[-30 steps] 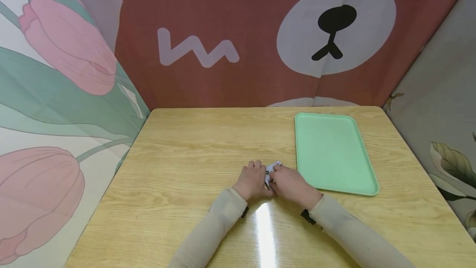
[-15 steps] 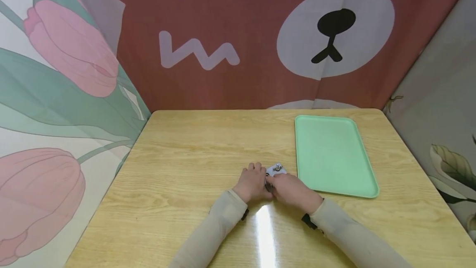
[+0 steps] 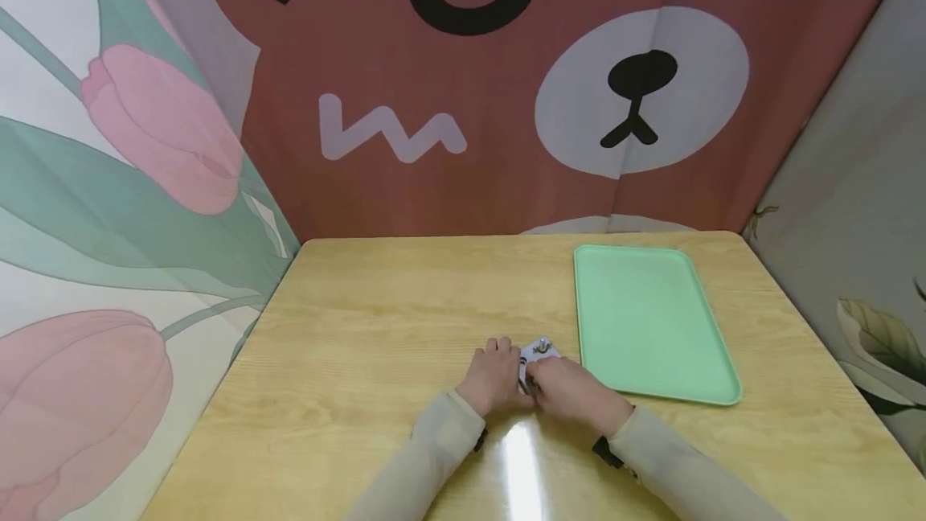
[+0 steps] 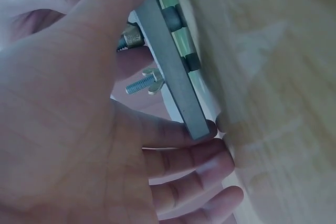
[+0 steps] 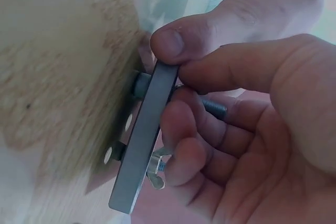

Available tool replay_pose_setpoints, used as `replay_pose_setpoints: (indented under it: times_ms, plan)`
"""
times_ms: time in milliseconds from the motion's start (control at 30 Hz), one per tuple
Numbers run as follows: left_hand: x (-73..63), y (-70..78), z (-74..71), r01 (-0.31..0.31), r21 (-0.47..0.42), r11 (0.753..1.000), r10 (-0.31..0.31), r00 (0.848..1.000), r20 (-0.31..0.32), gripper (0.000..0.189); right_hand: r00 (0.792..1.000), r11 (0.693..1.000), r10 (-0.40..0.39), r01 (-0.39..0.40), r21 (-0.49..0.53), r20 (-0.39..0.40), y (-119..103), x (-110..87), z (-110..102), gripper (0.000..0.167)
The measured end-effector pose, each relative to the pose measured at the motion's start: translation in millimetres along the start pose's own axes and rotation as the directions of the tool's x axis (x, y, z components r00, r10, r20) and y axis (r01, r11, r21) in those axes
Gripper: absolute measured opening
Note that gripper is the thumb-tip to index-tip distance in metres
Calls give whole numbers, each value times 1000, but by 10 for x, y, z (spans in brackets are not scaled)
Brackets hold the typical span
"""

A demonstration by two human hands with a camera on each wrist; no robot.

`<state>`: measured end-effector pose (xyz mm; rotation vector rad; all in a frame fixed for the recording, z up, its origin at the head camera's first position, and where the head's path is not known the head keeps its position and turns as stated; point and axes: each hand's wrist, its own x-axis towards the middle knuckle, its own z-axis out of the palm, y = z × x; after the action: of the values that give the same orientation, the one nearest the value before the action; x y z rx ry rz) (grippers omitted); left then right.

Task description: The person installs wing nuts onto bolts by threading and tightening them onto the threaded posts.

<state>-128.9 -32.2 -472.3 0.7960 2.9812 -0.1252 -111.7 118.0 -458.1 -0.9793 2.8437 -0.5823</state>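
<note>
A flat grey metal plate point(image 3: 530, 354) stands on edge in the wrist views, with bolts through it. My left hand point(image 3: 493, 378) holds it, thumb on one end and fingertips at the other. A wing nut point(image 4: 153, 81) sits on one bolt; a brass-coloured nut point(image 4: 134, 34) is on the other. Curled around that second bolt point(image 5: 214, 108), the fingers of my right hand point(image 3: 579, 394) pinch at its nut, which they mostly hide in the right wrist view. Bolt heads point(image 5: 140, 85) poke out on the plate's far side, close to the tabletop.
A mint-green tray point(image 3: 654, 328) lies on the wooden table point(image 3: 405, 304), just right of the hands. Printed curtains point(image 3: 499, 183) hang behind the table and along both sides.
The right fingers have drawn back from over the plate's far end, so the wing nut there shows. The left hand keeps its hold. The head view has tilted slightly upward.
</note>
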Motion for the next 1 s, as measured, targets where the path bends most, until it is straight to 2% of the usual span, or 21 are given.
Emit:
replay_pose_setpoints:
  times_ms: [167,400,633,767,900,1000]
  plan:
    - [-46,47,116,4,-17,1000,-4,1000,15,68,1000,1000,1,0,-19,21,-23,-73,32,11]
    - [-32,35,126,2,-2,1000,-2,999,39,76,999,989,-36,30,-145,-37,-31,-48,-14,8]
    - [-39,27,88,-7,4,1000,7,1000,28,72,999,989,-13,6,-151,-51,-3,10,4,13]
    - [-22,24,73,-1,-13,1000,1,1000,26,71,998,993,-9,2,-121,-56,-13,33,-1,6]
    - [14,5,54,11,-39,999,-10,1000,18,68,997,994,-39,33,-106,-59,-20,40,-42,23]
    - [31,-12,40,7,-25,1000,-6,1000,7,70,998,993,-60,56,-102,-28,-20,40,-83,14]
